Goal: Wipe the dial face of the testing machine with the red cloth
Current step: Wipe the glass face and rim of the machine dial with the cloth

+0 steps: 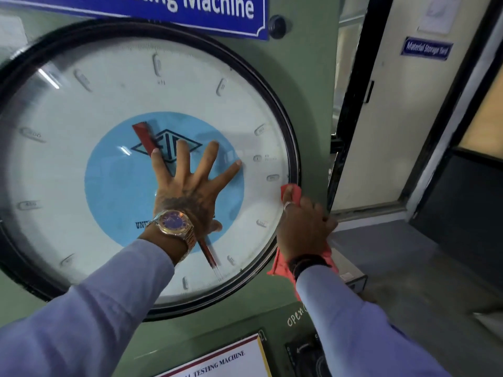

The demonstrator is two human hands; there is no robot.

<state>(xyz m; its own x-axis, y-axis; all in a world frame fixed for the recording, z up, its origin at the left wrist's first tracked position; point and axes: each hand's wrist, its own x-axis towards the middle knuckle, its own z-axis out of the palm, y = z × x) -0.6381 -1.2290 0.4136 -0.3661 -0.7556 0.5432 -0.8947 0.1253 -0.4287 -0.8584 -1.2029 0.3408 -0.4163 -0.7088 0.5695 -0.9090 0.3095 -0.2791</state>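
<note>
We see the left hand [187, 183] pressed flat against the glass of the dial face [81, 164], its fingers [209, 156] spread wide apart and straight, holding nothing. The palm sits over the light blue centre disc [114, 191], the fingertips reaching up across the diamond logo [166, 149] and out toward the disc's right edge. A red pointer [143, 137] runs diagonally behind the hand, showing above the index finger and again below the wrist. A wristwatch [174, 223] with a purple face sits on the left wrist, above a pale blue sleeve [89, 317].

The right hand [304, 227] is at the lower right edge of the dial, its fingers curled closed around the red cloth [288, 193]. We find the cloth bunched in that fist: one corner pokes out above the fingers and touches the glass just inside the black rim [295, 159], while the rest hangs below the wrist, over the rim and the green machine panel [307, 104]. A ring [287, 205] shows on one finger and a dark band [307, 263] circles the right wrist.

A blue sign [217, 12] is mounted above the dial.
</note>
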